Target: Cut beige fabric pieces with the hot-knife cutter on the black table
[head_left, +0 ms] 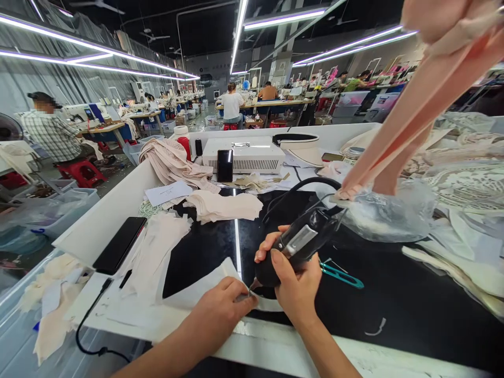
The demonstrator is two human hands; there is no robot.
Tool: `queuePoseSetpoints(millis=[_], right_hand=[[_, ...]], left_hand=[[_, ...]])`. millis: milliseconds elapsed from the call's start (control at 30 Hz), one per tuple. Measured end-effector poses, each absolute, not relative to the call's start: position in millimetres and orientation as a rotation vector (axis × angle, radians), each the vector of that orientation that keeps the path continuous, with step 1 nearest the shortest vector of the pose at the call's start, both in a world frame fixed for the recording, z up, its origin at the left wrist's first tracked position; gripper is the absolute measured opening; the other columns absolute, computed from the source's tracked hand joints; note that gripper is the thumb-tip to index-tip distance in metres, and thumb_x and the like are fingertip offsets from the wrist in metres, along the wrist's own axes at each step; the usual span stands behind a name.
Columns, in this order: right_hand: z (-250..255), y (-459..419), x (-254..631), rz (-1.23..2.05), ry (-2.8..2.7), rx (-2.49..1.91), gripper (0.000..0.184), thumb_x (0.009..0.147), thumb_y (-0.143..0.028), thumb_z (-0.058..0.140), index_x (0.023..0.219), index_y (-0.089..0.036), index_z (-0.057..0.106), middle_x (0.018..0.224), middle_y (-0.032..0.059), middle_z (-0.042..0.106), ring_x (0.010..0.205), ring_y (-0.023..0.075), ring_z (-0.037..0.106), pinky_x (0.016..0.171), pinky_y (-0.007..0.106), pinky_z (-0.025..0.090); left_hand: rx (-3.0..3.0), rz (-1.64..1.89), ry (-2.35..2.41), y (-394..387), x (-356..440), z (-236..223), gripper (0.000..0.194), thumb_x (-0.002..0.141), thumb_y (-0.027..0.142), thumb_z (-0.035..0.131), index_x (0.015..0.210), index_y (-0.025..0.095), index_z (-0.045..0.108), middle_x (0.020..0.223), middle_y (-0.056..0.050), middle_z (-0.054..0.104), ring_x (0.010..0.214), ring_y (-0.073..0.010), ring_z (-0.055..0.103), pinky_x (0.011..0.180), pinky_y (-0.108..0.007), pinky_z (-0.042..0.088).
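My right hand (297,286) is wrapped round a black corded handheld power tool (301,236) with a shiny metal plate on its body. The tool tilts forward and down, its narrow tip close to my left fingertips. A piece of thin white fabric (205,286) lies on the black work surface (354,325); my left hand (226,304) pinches its near edge beside the tip. Just right of the tool rests a pair of teal-handled thread snips (342,274). A pink fabric strip (409,126) hangs from above down to the tool's rear end.
Stacked cream pieces (224,205), a dark phone (120,245) and white cut pieces (157,252) lie to the left. Behind stand a vented white box (244,157) and a smaller phone (225,166). Plastic bags (394,215) and lace fabric crowd the right. Other people sit farther back.
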State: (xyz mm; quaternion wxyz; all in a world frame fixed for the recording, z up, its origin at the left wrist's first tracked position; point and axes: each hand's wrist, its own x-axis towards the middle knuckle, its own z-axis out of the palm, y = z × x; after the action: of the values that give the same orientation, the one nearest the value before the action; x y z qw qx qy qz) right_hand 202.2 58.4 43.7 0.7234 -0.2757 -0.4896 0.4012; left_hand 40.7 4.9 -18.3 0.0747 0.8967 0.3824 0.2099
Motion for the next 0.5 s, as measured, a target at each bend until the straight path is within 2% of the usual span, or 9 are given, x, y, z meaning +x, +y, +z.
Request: queuePoseSetpoints(millis=[233, 367, 400, 467, 500], right_hand=[[53, 62, 221, 0.778, -1.105, -0.753, 0.044, 0.083, -0.041, 0.087, 0.118, -0.028, 0.064, 0.083, -0.0035, 0.072, 0.064, 0.0141, 0.067, 0.063, 0.027, 0.059], [54, 64, 242, 0.713, -1.234, -0.940, 0.042, 0.085, -0.050, 0.083, 0.117, -0.028, 0.065, 0.100, 0.0014, 0.076, 0.079, 0.0178, 0.072, 0.078, 0.031, 0.063], [50, 65, 250, 0.680, -1.245, -0.996, 0.046, 0.084, -0.054, 0.082, 0.118, -0.028, 0.065, 0.107, 0.0033, 0.076, 0.086, 0.0202, 0.074, 0.081, 0.032, 0.063], [32, 66, 268, 0.603, -1.256, -1.143, 0.064, 0.078, -0.058, 0.086, 0.130, -0.027, 0.064, 0.119, 0.0070, 0.075, 0.100, 0.0275, 0.075, 0.083, 0.036, 0.065], [19, 67, 278, 0.556, -1.245, -1.183, 0.075, 0.076, -0.058, 0.087, 0.138, -0.026, 0.061, 0.123, 0.0089, 0.074, 0.107, 0.0313, 0.074, 0.088, 0.042, 0.065]], left_hand=[[2.624, 0.652, 1.130, 16, 36, -9, 0.022, 0.102, 0.004, 0.060, 0.117, 0.016, 0.071, 0.108, -0.006, 0.072, 0.100, -0.0199, 0.069, 0.089, -0.027, 0.059], [2.645, 0.637, 1.178, 31, 36, -4, 0.018, 0.101, 0.006, 0.064, 0.112, 0.018, 0.072, 0.113, -0.006, 0.073, 0.103, -0.0194, 0.070, 0.093, -0.027, 0.057], [2.661, 0.612, 1.188, 36, 38, -5, 0.012, 0.101, 0.010, 0.067, 0.109, 0.018, 0.072, 0.115, -0.005, 0.073, 0.104, -0.0193, 0.070, 0.095, -0.027, 0.057], [2.709, 0.552, 1.201, 45, 42, -11, 0.003, 0.102, 0.020, 0.073, 0.100, 0.018, 0.071, 0.114, -0.004, 0.072, 0.103, -0.0186, 0.070, 0.097, -0.027, 0.056], [2.744, 0.517, 1.193, 50, 44, -15, 0.008, 0.103, 0.023, 0.073, 0.097, 0.018, 0.069, 0.113, -0.004, 0.072, 0.103, -0.0177, 0.070, 0.100, -0.027, 0.054]])
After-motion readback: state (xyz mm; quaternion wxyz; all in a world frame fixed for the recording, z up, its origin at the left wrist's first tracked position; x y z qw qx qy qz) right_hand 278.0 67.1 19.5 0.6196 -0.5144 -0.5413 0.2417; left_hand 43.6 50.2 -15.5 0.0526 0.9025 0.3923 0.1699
